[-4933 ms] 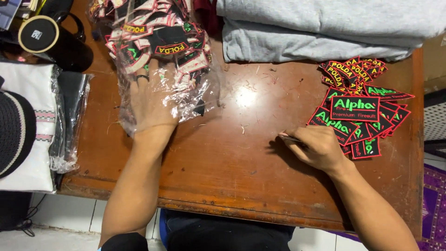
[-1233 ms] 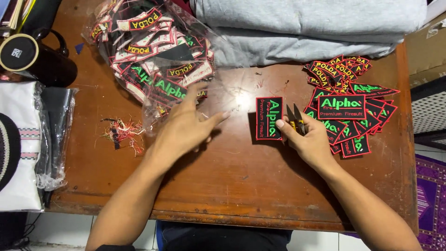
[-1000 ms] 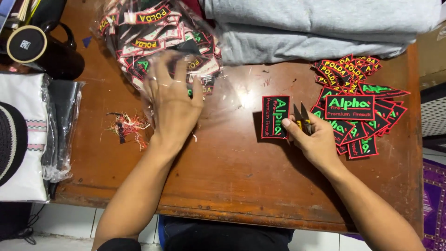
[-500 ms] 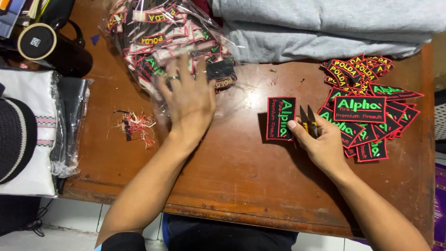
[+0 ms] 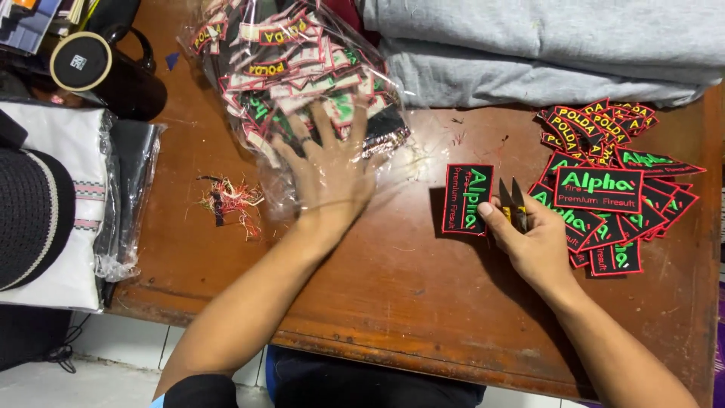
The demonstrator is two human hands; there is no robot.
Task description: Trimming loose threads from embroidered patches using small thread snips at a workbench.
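Note:
My left hand [image 5: 328, 170] lies flat, fingers spread, on a clear plastic bag [image 5: 302, 72] full of embroidered patches at the table's back left. My right hand [image 5: 532, 242] holds small thread snips [image 5: 513, 202], blades pointing up, and its thumb touches the edge of a single black patch [image 5: 467, 199] with red border and green lettering lying upright on the table. Just right of that hand is a heap of similar trimmed patches [image 5: 615, 196].
A brown wooden table [image 5: 393, 302] carries everything. Folded grey cloth [image 5: 544, 45] lies along the back. A tuft of cut threads [image 5: 230, 202] sits at left. A dark mug [image 5: 102, 72], a bagged white garment [image 5: 91, 204] and a dark hat [image 5: 30, 215] occupy the far left.
My left hand left the single patch and moved back left onto the plastic bag, pressing it flat. My right hand with the snips stayed beside the single patch.

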